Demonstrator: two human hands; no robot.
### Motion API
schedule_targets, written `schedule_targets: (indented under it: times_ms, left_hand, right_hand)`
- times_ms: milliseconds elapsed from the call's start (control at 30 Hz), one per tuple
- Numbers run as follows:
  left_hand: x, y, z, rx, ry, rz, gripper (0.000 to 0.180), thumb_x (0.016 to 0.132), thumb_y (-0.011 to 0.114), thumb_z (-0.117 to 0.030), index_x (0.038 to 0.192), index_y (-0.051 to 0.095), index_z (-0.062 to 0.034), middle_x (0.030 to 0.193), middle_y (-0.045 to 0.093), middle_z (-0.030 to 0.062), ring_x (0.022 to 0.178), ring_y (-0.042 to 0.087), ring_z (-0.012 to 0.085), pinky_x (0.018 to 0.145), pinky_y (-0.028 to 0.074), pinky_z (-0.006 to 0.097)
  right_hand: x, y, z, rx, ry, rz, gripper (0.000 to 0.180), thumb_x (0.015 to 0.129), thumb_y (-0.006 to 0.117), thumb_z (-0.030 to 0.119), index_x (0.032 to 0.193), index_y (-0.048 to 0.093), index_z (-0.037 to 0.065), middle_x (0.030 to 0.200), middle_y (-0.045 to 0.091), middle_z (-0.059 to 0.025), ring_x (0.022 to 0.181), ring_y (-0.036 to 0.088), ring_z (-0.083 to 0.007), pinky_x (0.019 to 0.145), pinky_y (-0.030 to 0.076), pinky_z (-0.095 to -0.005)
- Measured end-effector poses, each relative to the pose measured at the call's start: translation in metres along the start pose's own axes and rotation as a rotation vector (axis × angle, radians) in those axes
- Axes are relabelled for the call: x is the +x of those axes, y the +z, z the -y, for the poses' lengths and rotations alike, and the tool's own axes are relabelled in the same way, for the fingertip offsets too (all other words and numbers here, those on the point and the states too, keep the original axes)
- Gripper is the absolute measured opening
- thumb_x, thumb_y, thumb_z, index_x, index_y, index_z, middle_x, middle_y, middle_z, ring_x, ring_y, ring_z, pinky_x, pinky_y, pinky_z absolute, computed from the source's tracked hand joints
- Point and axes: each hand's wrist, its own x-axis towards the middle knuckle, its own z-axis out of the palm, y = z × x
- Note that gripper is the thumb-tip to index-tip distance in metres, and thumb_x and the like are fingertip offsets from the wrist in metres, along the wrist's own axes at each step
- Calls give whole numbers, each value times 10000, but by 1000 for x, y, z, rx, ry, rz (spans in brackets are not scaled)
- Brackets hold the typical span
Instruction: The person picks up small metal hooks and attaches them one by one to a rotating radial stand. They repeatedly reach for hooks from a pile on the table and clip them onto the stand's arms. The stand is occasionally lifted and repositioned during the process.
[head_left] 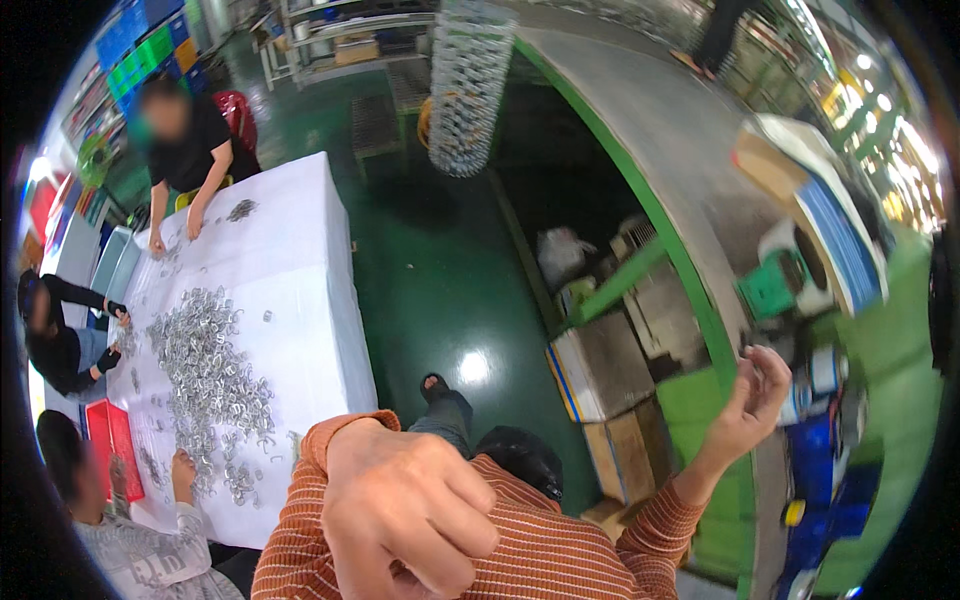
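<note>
Hundreds of small silvery metal rings [205, 375] lie heaped on the white-covered table [300, 290] at the left, where three other people sort through them, well apart from the wearer's own hands. They look light, stiff and slippery, likely to slide and tangle in a pile, so each is best pinched across its rim between thumb and forefinger. The left hand [405, 515] is raised close to the camera, its grip loosely curled and holding nothing, while the right hand [752, 395] is lifted by the green-edged conveyor [640, 190], its grip half curled and empty.
</note>
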Motion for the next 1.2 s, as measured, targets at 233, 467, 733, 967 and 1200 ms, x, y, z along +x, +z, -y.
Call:
schedule_targets:
  times_ms: [233,467,733,967,1200]
  left_hand:
    - [-47,-162,-31,351,15,-429,121,746,650,7,673,569,-45,594,544,71,421,429,146,399,337,256]
    - [-117,-258,-42,769,-329,-895,129,827,625,-59,773,507,-54,531,515,24,418,422,104,395,352,242]
    - [-250,-374,10,1338,-1279,-1286,195,902,503,-79,768,616,6,704,603,89,629,551,164,587,421,261]
    - [-389,-405,56,1428,-2014,-1354,222,856,610,-212,898,654,2,837,670,167,774,645,295,676,487,376]
    - [-404,-459,66,1265,-2136,-1426,255,841,610,-254,880,650,-6,833,668,201,804,650,354,708,504,405]
  right_hand:
    - [107,252,2,155,-91,412,133,830,561,-62,945,593,-3,995,579,-85,892,575,-161,714,489,-259]
    - [231,466,-32,283,-89,719,141,821,604,-5,962,601,-13,931,578,-56,843,576,-123,707,491,-247]
    - [411,740,-101,518,-8,827,497,827,685,196,1229,501,-31,1087,587,-115,1022,559,-187,909,432,-304]
    - [482,906,-103,1091,248,907,599,894,624,253,1379,340,44,1171,523,-130,1095,511,-207,860,433,-336]
    - [504,920,-88,1200,396,923,215,893,612,225,966,584,26,544,323,74,458,303,-49,454,250,-232]
